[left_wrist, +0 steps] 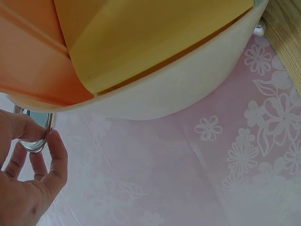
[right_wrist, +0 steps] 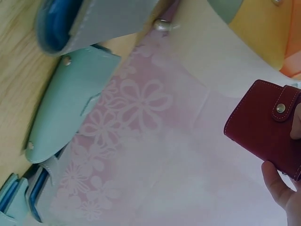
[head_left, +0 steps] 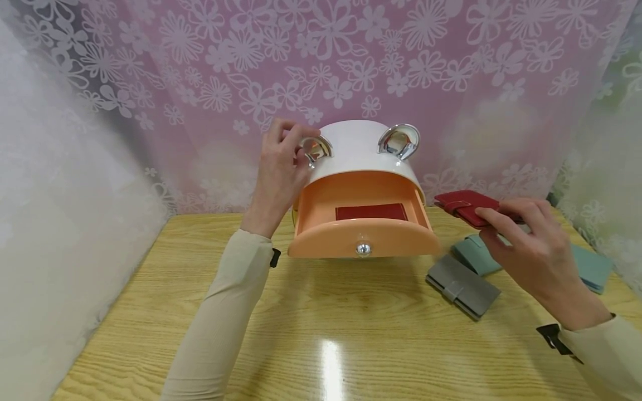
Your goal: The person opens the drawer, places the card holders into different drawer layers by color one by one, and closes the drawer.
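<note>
My left hand (head_left: 281, 172) pinches the left silver ear (head_left: 326, 146) of a white rounded drawer box (head_left: 356, 145); in the left wrist view, thumb and fingers meet around the shiny ear (left_wrist: 36, 148). The box's top orange drawer (head_left: 321, 238) is pulled out. Inside it lies a dark red wallet (head_left: 373, 211), partly hidden by the drawer front. To the right of the drawer, above the table, my right hand (head_left: 539, 250) holds another red wallet (head_left: 463, 201). The right wrist view shows the strap and snap of this wallet (right_wrist: 254, 115).
A grey wallet (head_left: 463, 287) lies on the wooden table (head_left: 311, 328) right of the box. Mint green wallets (head_left: 475, 255) lie behind it and under my right hand, several more showing in the right wrist view. A pink floral curtain (head_left: 241, 72) hangs behind.
</note>
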{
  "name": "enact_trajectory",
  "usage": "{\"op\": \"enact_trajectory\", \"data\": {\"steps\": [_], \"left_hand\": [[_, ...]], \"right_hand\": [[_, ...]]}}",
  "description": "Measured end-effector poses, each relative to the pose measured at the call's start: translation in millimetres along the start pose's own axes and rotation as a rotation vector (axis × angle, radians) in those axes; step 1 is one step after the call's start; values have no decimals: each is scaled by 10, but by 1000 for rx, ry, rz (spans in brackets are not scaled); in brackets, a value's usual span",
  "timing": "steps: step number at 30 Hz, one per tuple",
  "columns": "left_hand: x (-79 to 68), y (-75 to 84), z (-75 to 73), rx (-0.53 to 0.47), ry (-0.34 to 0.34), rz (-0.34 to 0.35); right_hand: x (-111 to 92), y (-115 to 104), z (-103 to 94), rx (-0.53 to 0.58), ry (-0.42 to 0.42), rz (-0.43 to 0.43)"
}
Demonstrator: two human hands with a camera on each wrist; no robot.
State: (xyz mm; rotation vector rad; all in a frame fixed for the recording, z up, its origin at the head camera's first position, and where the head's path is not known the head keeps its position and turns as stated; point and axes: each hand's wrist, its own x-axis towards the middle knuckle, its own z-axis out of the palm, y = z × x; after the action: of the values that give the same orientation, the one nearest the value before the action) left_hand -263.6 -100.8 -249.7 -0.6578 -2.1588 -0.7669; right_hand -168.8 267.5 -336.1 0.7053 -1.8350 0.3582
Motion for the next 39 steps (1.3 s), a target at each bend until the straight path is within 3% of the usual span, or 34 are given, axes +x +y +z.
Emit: {"op": "enact_trajectory", "data": {"steps": [19,24,32,39], "left_hand": [[-5,-3,-7,19,-14,5],[6,-9,2,14,-7,8],[4,-20,1,17,-6,16],[5,-15,-5,18,-2,21]], "right_hand": [[182,-189,-34,66,119,51],[256,-260,-21,102,190,77],[379,-341,-63,129,223,79],[506,-463,-71,165,300,74]]}}
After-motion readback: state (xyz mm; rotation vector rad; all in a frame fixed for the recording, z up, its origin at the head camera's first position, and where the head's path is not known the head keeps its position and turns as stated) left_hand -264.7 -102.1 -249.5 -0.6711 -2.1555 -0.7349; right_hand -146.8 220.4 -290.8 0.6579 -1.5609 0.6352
